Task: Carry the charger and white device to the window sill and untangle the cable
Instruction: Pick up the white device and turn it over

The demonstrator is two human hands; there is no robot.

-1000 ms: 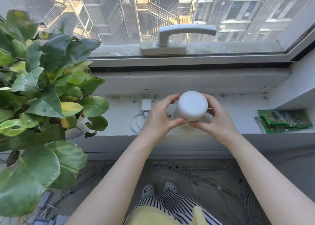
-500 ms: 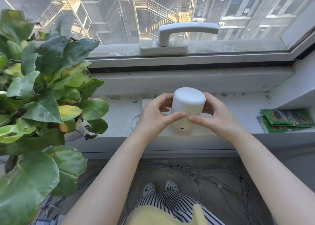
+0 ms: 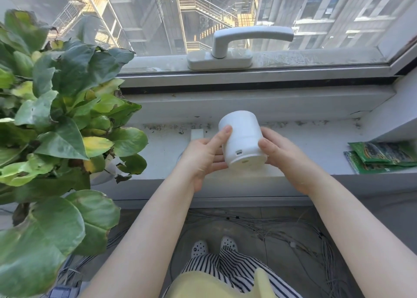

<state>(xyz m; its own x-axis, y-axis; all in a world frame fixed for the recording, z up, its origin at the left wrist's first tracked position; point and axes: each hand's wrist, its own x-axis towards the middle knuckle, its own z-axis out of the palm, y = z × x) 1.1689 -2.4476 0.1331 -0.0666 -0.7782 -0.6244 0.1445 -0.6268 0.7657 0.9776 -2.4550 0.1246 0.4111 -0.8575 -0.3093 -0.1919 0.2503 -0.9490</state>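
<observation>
Hands, the left hand (image 3: 204,156) and right hand (image 3: 281,154), clasp a white device (image 3: 242,138) from either side, tilted above the window sill (image 3: 316,148), with the charger (image 3: 197,134) lying just behind.

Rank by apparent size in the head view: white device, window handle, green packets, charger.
1. Window handle
2. Green packets, cut off at the frame edge
3. White device, close to the packets; held nearer the camera, so unsure
4. Charger, mostly hidden behind the left hand

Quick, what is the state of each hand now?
Left hand: holding the white device.
Right hand: holding the same white device.
</observation>
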